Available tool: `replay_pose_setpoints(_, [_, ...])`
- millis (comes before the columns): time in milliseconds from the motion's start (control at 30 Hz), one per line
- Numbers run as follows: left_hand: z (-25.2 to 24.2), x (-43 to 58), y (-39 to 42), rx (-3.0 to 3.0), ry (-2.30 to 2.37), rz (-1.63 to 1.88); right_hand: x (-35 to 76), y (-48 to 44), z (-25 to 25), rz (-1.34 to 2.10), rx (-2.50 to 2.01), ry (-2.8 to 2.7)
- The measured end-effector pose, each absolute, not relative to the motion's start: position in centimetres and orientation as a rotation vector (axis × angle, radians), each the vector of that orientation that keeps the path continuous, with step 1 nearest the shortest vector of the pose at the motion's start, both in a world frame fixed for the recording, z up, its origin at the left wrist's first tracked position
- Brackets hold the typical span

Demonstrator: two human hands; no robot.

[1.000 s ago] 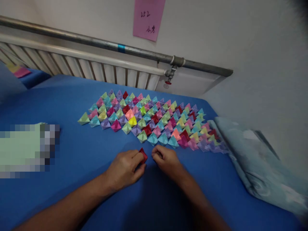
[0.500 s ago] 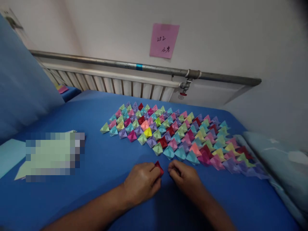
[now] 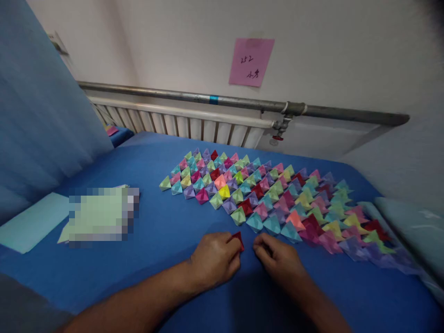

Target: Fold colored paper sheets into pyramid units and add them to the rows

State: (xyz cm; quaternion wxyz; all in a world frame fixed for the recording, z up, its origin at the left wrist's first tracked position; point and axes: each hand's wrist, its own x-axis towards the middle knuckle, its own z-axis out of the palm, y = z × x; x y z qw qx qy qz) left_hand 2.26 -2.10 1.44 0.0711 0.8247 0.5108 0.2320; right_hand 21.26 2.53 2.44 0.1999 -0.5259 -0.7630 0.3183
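My left hand [image 3: 215, 258] is closed around a small red folded paper [image 3: 239, 240], whose pointed tip sticks out past the thumb and forefinger. The rest of that paper is hidden inside the fingers. Just to its right, apart from the paper, my right hand [image 3: 279, 255] has its fingers curled and their tips together, with nothing visible in them. Beyond both hands stand rows of small folded paper boats in many colours. Nearest to the hands are a pale green boat [image 3: 238, 215] and a turquoise boat [image 3: 255, 222].
Everything lies on a blue sheet [image 3: 145, 208]. Pale green papers [image 3: 93, 215], partly pixelated, and turquoise paper [image 3: 38, 222] lie at left by a blue curtain [image 3: 52, 106]. Behind are a radiator [image 3: 180, 122] and metal pipe [image 3: 173, 94]. A pillow [image 3: 409, 222] lies at right.
The view has turned a little left, so everything appears farther right and more of the turquoise paper shows. Both hands keep almost the same pose, the red paper still in the left.
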Motion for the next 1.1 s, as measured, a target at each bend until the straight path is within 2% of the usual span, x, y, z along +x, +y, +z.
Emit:
replay_pose_setpoints(300, [2.1,1.5,-2.1,2.427,1.557,0.798,21.2,2.5,2.0,0.82,-1.429,-2.182])
replay_pose_setpoints(500, [3.4,-5.9,-4.1,2.254,1.828,1.037,21.3,2.4,1.8,0.819,-1.435,-2.185])
replay_pose_setpoints(733, [3.2,-14.8,-2.6,2.06,2.178,0.873,21.1,2.3,2.1,0.8,-1.454,-2.21])
replay_pose_setpoints(1100, [2.8,-17.5,-0.5,2.022,2.233,0.732,21.2,2.4,1.6,0.757,-1.43,-2.236])
